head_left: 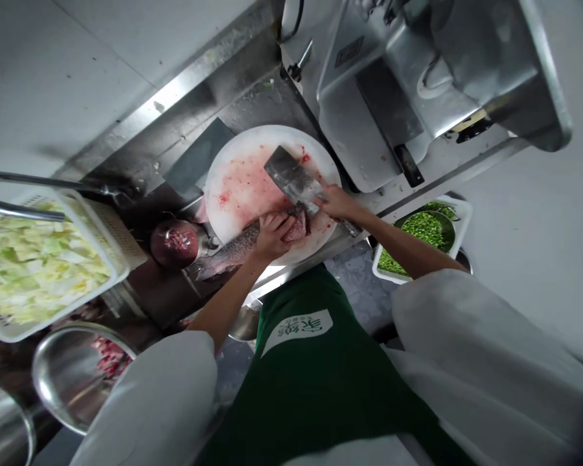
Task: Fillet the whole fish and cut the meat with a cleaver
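Observation:
A round white chopping board (243, 155), smeared with blood, lies on the steel counter. Across its near edge stretches a fish (236, 247), its tail hanging past the left rim and its cut, reddish end toward the right. My left hand (273, 234) presses on the fish close to that cut end, fingers wrapped over the body. In my right hand (337, 204) is a cleaver (289, 173), gripped where blade and handle meet. The blade lies nearly flat above the board, just beyond the cut end. Whether it touches the fish I cannot tell.
A white basket (119, 268) of chopped cabbage stands at left, near a tap (43, 188). Beside the board is a bowl of reddish pieces (175, 244). A steel slicing machine (340, 129) occupies the upper right. Below it, a white tray (461, 223) holds chopped greens. Steel bowls (53, 362) sit lower left.

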### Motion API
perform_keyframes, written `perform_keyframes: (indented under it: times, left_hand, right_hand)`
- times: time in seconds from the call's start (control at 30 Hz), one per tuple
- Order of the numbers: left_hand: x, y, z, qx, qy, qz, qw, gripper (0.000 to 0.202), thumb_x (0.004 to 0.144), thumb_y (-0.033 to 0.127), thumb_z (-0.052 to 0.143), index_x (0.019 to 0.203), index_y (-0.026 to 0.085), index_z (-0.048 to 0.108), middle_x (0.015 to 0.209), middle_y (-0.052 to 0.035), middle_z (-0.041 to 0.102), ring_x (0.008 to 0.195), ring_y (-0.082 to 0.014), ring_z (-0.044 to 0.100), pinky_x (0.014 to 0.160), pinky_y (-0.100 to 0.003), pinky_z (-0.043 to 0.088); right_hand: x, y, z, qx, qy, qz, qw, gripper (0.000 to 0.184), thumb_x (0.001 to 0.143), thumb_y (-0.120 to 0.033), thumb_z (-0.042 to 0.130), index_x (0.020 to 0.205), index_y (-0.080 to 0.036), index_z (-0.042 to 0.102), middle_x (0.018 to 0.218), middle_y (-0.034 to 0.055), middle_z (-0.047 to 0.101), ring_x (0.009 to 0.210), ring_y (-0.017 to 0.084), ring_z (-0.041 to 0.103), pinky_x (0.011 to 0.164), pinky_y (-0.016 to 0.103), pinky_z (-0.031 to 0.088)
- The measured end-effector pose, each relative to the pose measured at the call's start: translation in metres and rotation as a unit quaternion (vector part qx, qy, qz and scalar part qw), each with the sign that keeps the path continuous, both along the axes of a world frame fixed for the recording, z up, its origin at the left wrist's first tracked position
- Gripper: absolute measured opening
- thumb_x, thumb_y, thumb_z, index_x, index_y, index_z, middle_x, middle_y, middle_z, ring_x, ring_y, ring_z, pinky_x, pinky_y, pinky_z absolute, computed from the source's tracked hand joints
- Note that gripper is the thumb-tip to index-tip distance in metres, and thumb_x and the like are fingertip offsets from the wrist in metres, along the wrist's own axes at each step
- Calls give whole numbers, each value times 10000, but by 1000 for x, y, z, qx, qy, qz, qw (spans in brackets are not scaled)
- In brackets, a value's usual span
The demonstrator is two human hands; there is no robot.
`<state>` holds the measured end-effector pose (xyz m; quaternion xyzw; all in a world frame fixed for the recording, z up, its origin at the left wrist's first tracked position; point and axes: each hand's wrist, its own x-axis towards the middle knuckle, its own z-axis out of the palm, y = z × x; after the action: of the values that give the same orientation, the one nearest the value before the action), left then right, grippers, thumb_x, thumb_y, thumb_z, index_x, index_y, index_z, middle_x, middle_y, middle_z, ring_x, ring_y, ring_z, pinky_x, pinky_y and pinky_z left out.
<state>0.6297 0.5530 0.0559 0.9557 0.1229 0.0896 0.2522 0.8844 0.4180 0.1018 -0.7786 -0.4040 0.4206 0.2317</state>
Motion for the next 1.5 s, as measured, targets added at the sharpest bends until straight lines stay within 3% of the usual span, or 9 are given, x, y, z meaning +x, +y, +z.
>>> perform_keyframes:
  times: [0.17,0.33,0.53,0.7,0.87,1.0,1.2,1.4,1.5]
  left_hand:
    - [-1,-4,2,-11,12,-27,1000,534,897,559,711,1300,211,756,1228,-179,718,1185,-389,620,1035,-582,430]
    - [-2,-4,3,-26,22,-30,999,544,869,498,721,1318,192,745,1259,-190,708,1182,-391,608,1027,-583,422]
    - [1,-2,1,-59,13,-25,998,583,869,597,729,1304,209,745,1244,-181,700,1199,-391,607,1052,-587,418]
    - [-4,-1,-2,-52,16,-21,998,512,877,539,724,1287,232,742,1247,-162,708,1209,-377,608,1081,-590,412]
    - [-6,1,-2,-54,20,-32,998,459,869,443,720,1273,227,745,1238,-154,711,1192,-361,617,1078,-580,418]
    - [-5,3,-1,-47,35,-37,998,494,866,492,715,1274,215,739,1247,-167,714,1195,-375,609,1062,-588,417]
    - [-5,6,-3,-56,36,-54,996,453,889,474,677,1268,232,734,1239,-149,716,1182,-362,621,1074,-576,425]
    - [-14,2,-2,-35,30,-53,998,462,835,415,700,1251,222,756,1212,-151,734,1158,-362,640,1041,-565,455]
    - [-15,2,-3,-35,19,-48,998,456,834,388,698,1256,226,759,1207,-144,734,1151,-354,643,1055,-567,448]
  right_hand:
    - [10,-27,17,-82,3,63,995,222,981,-350,679,971,-135,732,665,55,710,668,233,715,713,294,562]
    - [-4,-10,13,-43,-27,-3,999,183,978,-323,677,957,-145,712,698,60,715,716,233,717,733,292,552]
    - [-11,-33,20,-85,57,-36,994,159,948,-292,666,823,-196,643,546,8,590,566,221,636,589,295,509]
    - [-23,-19,6,-40,52,-132,989,155,960,-343,695,945,-194,658,656,33,638,628,228,661,640,312,542]
    - [-13,-40,9,-89,90,-40,991,188,945,-356,702,891,-180,665,576,22,598,591,224,645,587,295,521]
    - [-7,-32,7,-35,51,-41,997,184,913,-343,733,887,-169,678,620,34,631,684,235,684,638,285,534]
    - [2,-52,9,-106,148,-3,983,257,943,-394,723,805,-195,637,496,-16,539,454,161,546,477,257,427]
    - [-19,-18,-3,-19,103,-59,993,234,932,-393,763,932,-182,660,556,-5,577,511,168,594,501,252,466]
    - [-23,-25,-5,-37,142,-63,987,272,937,-449,757,950,-197,655,538,-22,558,482,167,575,463,253,470]
